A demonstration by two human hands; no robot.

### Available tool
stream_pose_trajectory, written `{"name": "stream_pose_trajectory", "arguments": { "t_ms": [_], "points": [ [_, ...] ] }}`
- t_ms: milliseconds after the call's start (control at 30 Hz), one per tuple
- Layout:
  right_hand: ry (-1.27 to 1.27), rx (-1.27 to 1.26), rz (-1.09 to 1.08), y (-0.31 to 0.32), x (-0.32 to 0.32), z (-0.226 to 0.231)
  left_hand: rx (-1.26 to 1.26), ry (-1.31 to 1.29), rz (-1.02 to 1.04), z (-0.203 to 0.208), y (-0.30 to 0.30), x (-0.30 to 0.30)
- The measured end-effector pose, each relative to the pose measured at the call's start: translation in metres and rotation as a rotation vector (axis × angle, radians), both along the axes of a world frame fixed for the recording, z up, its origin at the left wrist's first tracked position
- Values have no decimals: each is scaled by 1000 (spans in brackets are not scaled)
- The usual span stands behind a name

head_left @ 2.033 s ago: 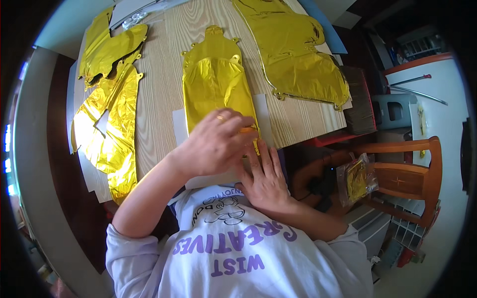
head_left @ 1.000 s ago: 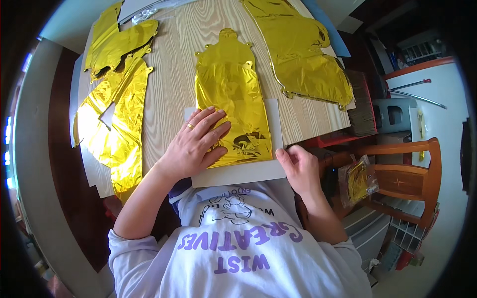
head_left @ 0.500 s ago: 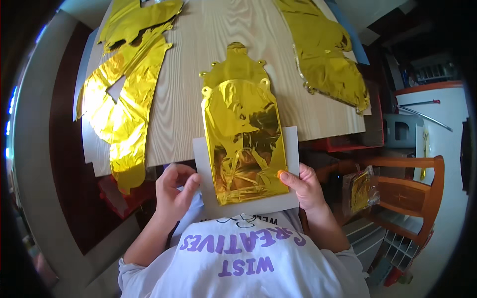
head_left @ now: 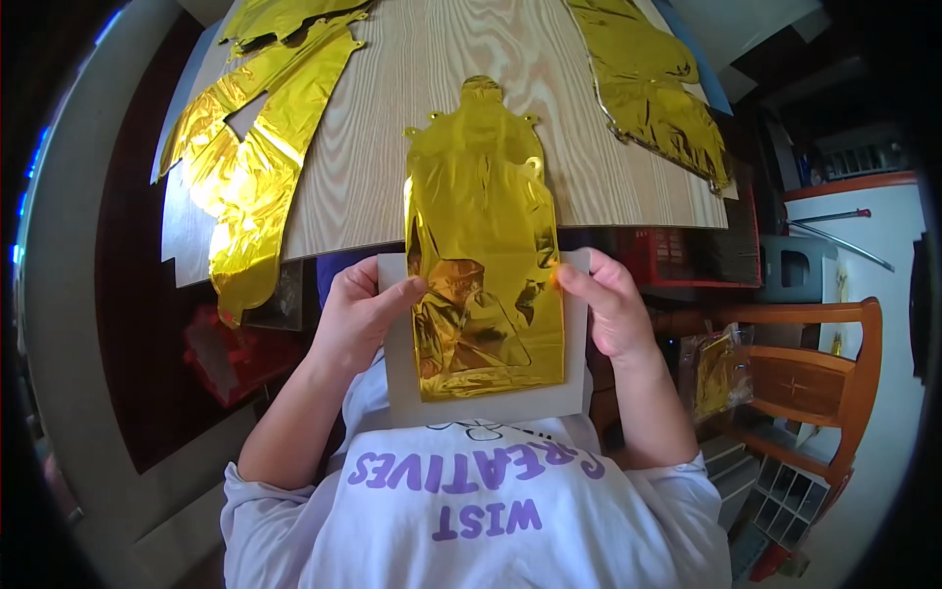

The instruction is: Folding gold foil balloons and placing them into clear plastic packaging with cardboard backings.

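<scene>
Between the left hand (head_left: 355, 309) and right hand (head_left: 616, 306), both curled nearly closed, gold foil (head_left: 481, 211) lies over grey card (head_left: 578, 388), pinched with it.

Your left hand (head_left: 353, 306) has its fingertips hidden behind the pale card (head_left: 401, 363), only the thumb shows in front; same for your right hand (head_left: 614, 304). Card's middle covered by the gold foil piece (head_left: 488, 221). Orange bit (head_left: 555, 278) at your right thumb, too small to tell. Far-left foil (head_left: 280, 20) and right-side foil (head_left: 638, 59) cut off at far edge, your shirt (head_left: 471, 491) at near edge
</scene>
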State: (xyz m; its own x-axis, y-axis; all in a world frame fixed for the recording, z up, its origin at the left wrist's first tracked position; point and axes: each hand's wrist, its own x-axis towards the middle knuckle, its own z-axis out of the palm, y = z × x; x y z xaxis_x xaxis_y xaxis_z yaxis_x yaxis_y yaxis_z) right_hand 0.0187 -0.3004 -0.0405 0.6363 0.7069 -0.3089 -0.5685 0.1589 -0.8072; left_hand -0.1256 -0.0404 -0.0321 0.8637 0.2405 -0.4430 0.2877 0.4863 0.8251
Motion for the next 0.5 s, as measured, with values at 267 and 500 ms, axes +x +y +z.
{"name": "stream_pose_trajectory", "arguments": {
  "t_ms": [267,500],
  "points": [
    [-101,-34,-63,15,-9,0,31,0,-36,7,22,2],
    [-207,-49,-161,20,-9,13,382,-274,-31,21,4,-3]
  ]
}}
